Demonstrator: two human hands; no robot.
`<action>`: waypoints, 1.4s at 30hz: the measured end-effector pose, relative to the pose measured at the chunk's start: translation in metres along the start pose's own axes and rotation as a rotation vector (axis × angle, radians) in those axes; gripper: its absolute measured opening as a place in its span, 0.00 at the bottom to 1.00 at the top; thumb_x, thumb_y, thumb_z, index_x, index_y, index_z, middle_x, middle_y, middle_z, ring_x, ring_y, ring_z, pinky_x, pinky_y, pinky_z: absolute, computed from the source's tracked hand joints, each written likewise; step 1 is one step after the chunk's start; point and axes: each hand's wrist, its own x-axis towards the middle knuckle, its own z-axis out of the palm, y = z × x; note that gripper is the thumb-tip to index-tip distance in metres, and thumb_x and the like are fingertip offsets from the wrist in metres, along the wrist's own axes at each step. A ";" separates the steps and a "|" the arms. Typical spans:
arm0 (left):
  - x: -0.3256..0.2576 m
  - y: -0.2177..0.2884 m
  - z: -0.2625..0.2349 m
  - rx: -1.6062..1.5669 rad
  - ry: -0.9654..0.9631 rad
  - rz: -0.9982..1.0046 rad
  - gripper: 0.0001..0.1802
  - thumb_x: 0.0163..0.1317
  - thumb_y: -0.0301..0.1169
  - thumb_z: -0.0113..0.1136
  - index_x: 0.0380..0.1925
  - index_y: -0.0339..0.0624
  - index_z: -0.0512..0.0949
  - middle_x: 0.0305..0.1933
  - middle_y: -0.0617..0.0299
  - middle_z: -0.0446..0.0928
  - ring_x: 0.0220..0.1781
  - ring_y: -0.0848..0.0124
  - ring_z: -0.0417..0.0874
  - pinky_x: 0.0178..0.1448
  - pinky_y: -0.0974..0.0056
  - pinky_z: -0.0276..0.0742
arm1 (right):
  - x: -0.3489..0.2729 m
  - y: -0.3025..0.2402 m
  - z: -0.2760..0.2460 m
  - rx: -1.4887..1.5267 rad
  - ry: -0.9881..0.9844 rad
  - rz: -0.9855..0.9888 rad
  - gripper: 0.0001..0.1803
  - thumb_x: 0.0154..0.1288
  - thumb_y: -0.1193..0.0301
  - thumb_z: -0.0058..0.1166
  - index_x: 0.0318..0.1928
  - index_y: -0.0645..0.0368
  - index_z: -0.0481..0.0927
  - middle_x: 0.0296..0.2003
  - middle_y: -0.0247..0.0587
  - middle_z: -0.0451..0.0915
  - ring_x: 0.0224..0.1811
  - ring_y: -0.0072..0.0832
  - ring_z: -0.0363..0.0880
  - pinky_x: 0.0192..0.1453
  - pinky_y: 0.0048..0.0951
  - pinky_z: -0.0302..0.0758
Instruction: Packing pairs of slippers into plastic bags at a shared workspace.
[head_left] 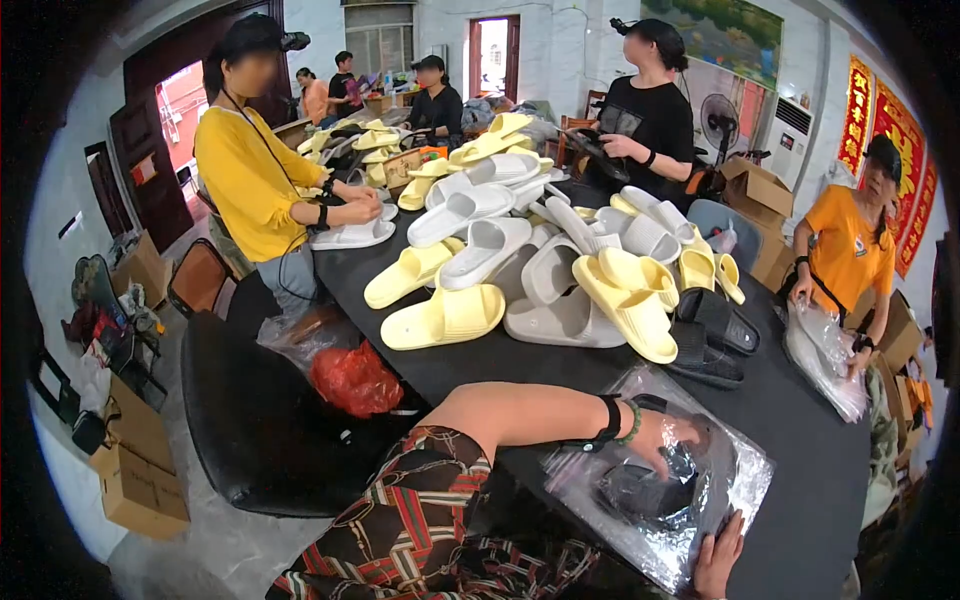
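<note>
My left hand (668, 440), with a green bead bracelet and a black wristband, reaches over a clear plastic bag (735, 470) on the table. Its thumb points down, apart from the other fingers, whose tips are partly lost in the plastic's glare. A black item, seemingly a slipper (650, 492), shows dimly through the plastic below that hand. My right hand (720, 560) rests at the bag's near right edge with fingers stretched out on the film. Two black slippers (708, 355) lie just beyond the bag.
Yellow slippers (445, 318) and grey slippers (560, 318) are heaped on the dark table (815, 500). A red plastic bag (355, 380) lies by the black chair (240, 430) at left. Co-workers stand around; one at right holds clear bags (825, 350). Cardboard boxes (140, 480) stand on the floor.
</note>
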 end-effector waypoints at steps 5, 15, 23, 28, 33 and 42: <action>0.009 -0.042 0.024 0.144 0.040 0.239 0.43 0.49 0.50 0.74 0.59 0.40 0.67 0.59 0.46 0.68 0.66 0.46 0.68 0.67 0.46 0.67 | 0.003 0.012 0.014 0.148 -0.148 0.123 0.41 0.76 0.48 0.30 0.76 0.66 0.43 0.76 0.55 0.48 0.79 0.48 0.43 0.78 0.48 0.38; 0.050 0.006 0.019 0.183 -0.064 0.054 0.36 0.48 0.58 0.69 0.37 0.30 0.80 0.47 0.37 0.78 0.61 0.42 0.72 0.64 0.48 0.68 | 0.011 -0.004 0.007 0.174 -0.162 0.133 0.43 0.75 0.46 0.32 0.76 0.67 0.43 0.76 0.56 0.46 0.80 0.50 0.41 0.79 0.50 0.37; 0.059 0.007 0.041 0.338 0.104 0.071 0.23 0.42 0.42 0.67 0.30 0.30 0.83 0.39 0.39 0.80 0.52 0.44 0.77 0.65 0.46 0.66 | 0.009 0.000 0.007 0.139 -0.167 0.152 0.44 0.74 0.47 0.36 0.75 0.67 0.43 0.76 0.57 0.46 0.79 0.53 0.41 0.78 0.52 0.39; 0.027 -0.006 0.037 0.303 0.050 -0.107 0.20 0.45 0.39 0.65 0.31 0.31 0.84 0.40 0.40 0.81 0.50 0.44 0.81 0.58 0.47 0.75 | 0.004 -0.004 0.008 0.030 -0.181 0.111 0.47 0.70 0.47 0.41 0.75 0.69 0.44 0.76 0.57 0.46 0.79 0.53 0.41 0.78 0.52 0.40; -0.048 -0.023 0.010 0.298 0.020 -0.117 0.18 0.47 0.39 0.65 0.29 0.32 0.82 0.38 0.41 0.80 0.46 0.45 0.80 0.52 0.47 0.75 | 0.013 -0.017 0.002 0.038 -0.222 0.102 0.54 0.64 0.41 0.47 0.75 0.67 0.44 0.76 0.57 0.46 0.79 0.52 0.40 0.78 0.53 0.38; -0.148 -0.016 -0.028 0.257 0.140 -0.272 0.19 0.53 0.37 0.61 0.39 0.32 0.79 0.42 0.38 0.79 0.48 0.41 0.77 0.60 0.46 0.70 | 0.010 -0.025 -0.016 -0.102 -0.189 0.024 0.53 0.61 0.39 0.50 0.74 0.67 0.53 0.74 0.61 0.51 0.77 0.55 0.47 0.76 0.56 0.46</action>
